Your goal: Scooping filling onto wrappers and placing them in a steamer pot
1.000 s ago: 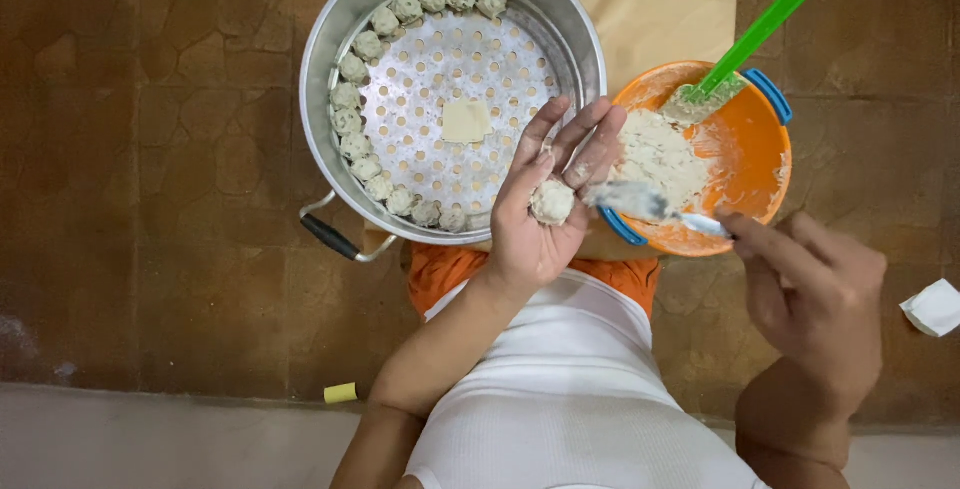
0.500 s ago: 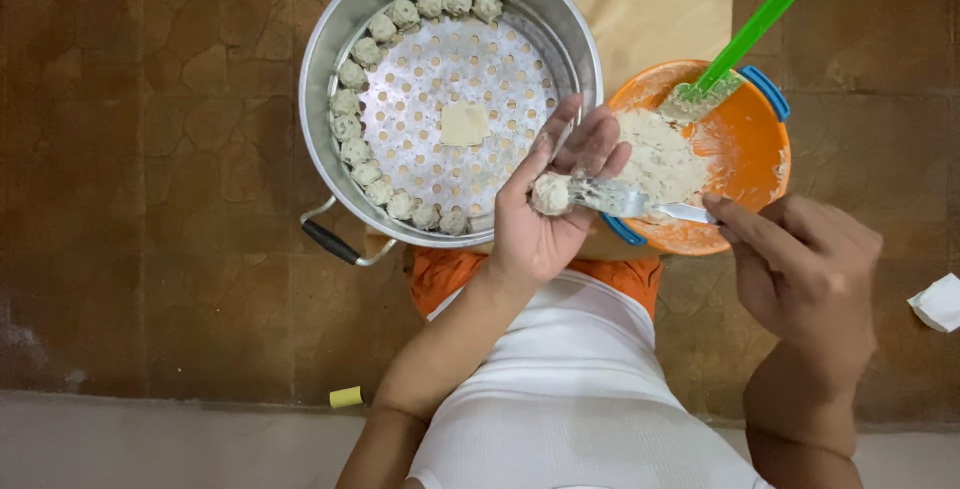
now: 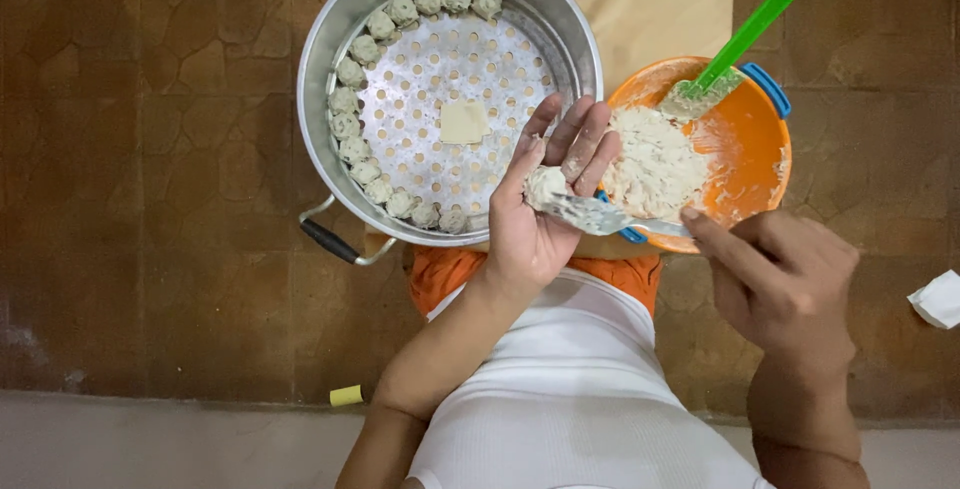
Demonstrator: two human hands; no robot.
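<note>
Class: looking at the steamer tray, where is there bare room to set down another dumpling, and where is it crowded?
The steamer tray is bare across its perforated middle, around the square wrapper, and along its right rim. It is crowded along the left rim, where the dumplings sit packed in a curved row from top to bottom.

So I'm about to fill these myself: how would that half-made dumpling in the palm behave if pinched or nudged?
The dumpling looks soft and easily dented, since the spoon in the right hand presses into it. Cupped in the left hand, it probably sags without support. Floury smears on the fingers suggest it's sticky rather than slippery.
</note>
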